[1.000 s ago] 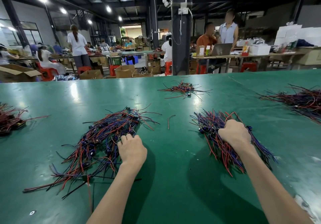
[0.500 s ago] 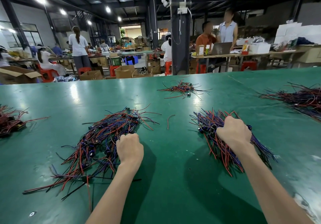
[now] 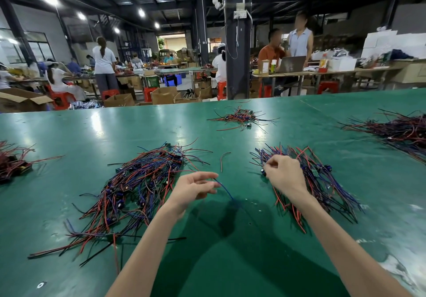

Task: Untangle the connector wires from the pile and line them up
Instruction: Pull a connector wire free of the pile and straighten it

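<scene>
Left of centre on the green table top (image 3: 230,257): tangled pile of thin red, blue and black connector wires (image 3: 138,188) with small dark connectors, strands crossing and fanned toward the near edge. Right of centre, well apart from that pile: parallel bundle (image 3: 327,190) of the same wires, strands roughly aligned from far left to near right. Between the two, raised off the table: single thin blue wire (image 3: 224,189), upper end pinched at the fingertips of the left hand (image 3: 193,188), lower end hanging free. Left hand just beside the right edge of the tangled pile, fingers loosely curled. Right hand (image 3: 284,175) on the far left part of the parallel bundle, fingers curled, thumb and forefinger closed on strands there; exact strand too small to tell. Hands apart, not touching. Short loose red wire (image 3: 223,160) flat on the table beyond the hands. Further out: small wire heap (image 3: 242,118) at far centre, large dark wire heap (image 3: 403,131) at the right edge, dark red wire heap (image 3: 11,165) at the left edge. Beyond the table: open cardboard boxes (image 3: 164,95), dark steel pillar (image 3: 237,36), open grey laptop (image 3: 291,64), other people at work benches.
</scene>
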